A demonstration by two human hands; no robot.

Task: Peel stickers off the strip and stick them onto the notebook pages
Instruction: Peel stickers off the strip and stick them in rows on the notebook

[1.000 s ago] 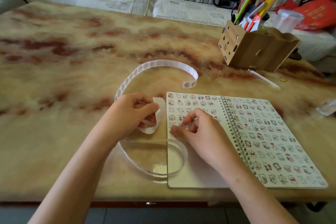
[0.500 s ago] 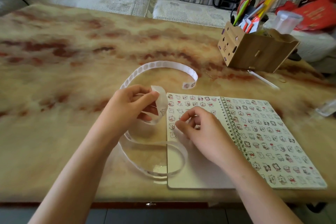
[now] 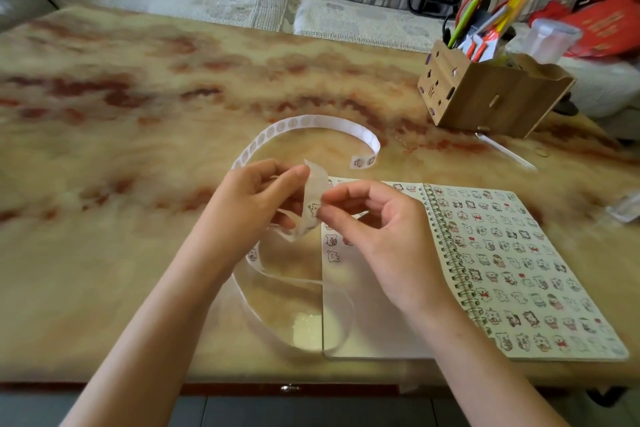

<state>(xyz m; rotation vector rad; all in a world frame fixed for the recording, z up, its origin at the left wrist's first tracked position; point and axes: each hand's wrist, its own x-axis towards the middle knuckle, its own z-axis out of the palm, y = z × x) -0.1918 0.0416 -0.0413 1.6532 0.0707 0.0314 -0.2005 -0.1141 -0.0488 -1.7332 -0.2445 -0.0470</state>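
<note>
Right page of the notebook [image 3: 363,329] is looking basically full of stickers, while the left page is only showing a few rows near the top, so I'm guessing its bare lower half is what's left. The strip [image 3: 311,121] is curling over the table [image 3: 138,149] just beside the notebook, with more stickers at its far end. The left hand [image 3: 256,198] is gripping a lifted loop of it, fingers curled, and the right hand [image 3: 377,239] is pinching one sticker [image 3: 314,209] between thumb and forefinger, seemingly mid-peel.
</note>
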